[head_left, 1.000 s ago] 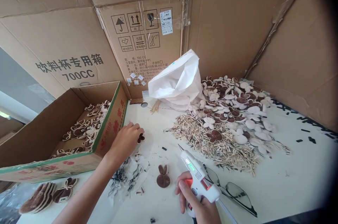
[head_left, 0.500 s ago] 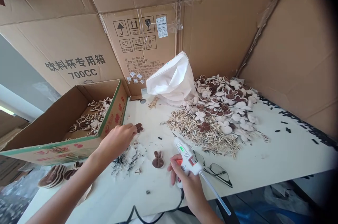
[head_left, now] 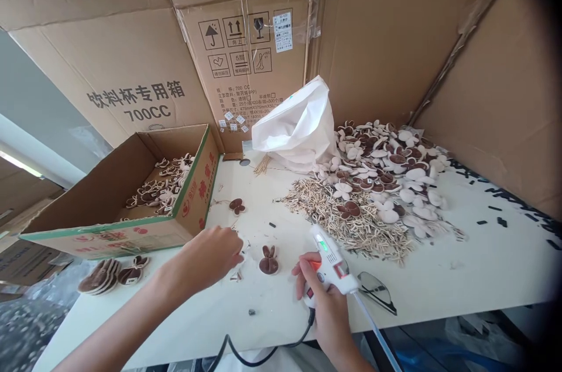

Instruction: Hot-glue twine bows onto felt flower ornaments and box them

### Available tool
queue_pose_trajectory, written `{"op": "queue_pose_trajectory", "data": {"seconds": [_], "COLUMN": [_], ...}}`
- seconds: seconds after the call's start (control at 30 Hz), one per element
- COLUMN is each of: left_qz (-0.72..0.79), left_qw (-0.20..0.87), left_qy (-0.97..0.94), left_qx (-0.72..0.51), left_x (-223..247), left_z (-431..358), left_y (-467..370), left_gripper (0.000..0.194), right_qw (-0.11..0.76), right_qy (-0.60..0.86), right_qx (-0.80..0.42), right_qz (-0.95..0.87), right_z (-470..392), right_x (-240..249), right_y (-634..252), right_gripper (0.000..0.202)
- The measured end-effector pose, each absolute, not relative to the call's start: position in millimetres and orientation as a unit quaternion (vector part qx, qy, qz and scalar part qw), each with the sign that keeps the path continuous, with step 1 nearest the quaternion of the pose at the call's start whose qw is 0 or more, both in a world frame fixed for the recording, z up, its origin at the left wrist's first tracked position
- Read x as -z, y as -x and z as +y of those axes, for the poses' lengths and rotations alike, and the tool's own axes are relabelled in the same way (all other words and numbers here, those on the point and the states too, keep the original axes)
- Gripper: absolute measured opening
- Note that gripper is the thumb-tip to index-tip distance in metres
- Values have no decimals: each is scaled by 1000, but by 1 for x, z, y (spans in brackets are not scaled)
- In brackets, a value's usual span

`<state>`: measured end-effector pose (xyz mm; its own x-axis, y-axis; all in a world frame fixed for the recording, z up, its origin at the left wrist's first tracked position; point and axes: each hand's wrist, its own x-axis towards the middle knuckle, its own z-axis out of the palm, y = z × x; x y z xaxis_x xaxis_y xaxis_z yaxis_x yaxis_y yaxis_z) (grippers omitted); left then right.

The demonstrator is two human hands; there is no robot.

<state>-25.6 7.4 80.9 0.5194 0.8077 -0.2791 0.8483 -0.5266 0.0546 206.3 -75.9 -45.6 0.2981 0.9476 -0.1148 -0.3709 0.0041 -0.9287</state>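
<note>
My right hand [head_left: 322, 296] is wrapped around the handle of a white hot glue gun [head_left: 331, 258], with its nozzle pointing up and away from me and a glue stick trailing from its rear. My left hand [head_left: 219, 252] hovers over the table's left-middle part, its fingers curled closed; whatever they may hold is hidden. Just beyond it lies a small brown bunny-shaped felt piece [head_left: 237, 206]. Between my hands lies another brown bunny-head piece [head_left: 268, 259], ears pointing away from me. Thread scraps are partly covered by my left hand.
An open cardboard box [head_left: 109, 237] of finished-looking bunny pieces stands left. Stacked brown pieces [head_left: 100, 278] lie in front of it. At right are a bunny-piece heap [head_left: 386, 167], a pile of short pale sticks [head_left: 351, 226], eyeglasses [head_left: 377, 293] and a white bag [head_left: 294, 132]. Cardboard walls enclose the back.
My left hand has drawn back toward me from the far bunny piece, which stays on the table. The glue gun remains in my right hand. The view has shifted slightly.
</note>
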Motion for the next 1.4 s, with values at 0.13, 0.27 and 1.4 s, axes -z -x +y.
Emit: {"op": "queue_pose_trajectory", "data": {"seconds": [0.13,0.27,1.4], "left_qz": [439,379,371], "left_qw": [122,137,152], "left_qy": [-889,-914,-910], "left_qx": [41,-44,-108], "left_x": [-73,-50,-68], "left_z": [42,69,142], "left_y": [2,-37,-78], "left_gripper": [7,11,25], "right_qw": [700,734,710], "right_qy": [493,483,490], "right_qx": [-453,-425,-461], "right_qz": [-249,-218,-211], "right_z": [-78,-80,-81], "right_x": [46,45,44], "right_y": [-204,-203,-205], "right_gripper": [32,34,33]}}
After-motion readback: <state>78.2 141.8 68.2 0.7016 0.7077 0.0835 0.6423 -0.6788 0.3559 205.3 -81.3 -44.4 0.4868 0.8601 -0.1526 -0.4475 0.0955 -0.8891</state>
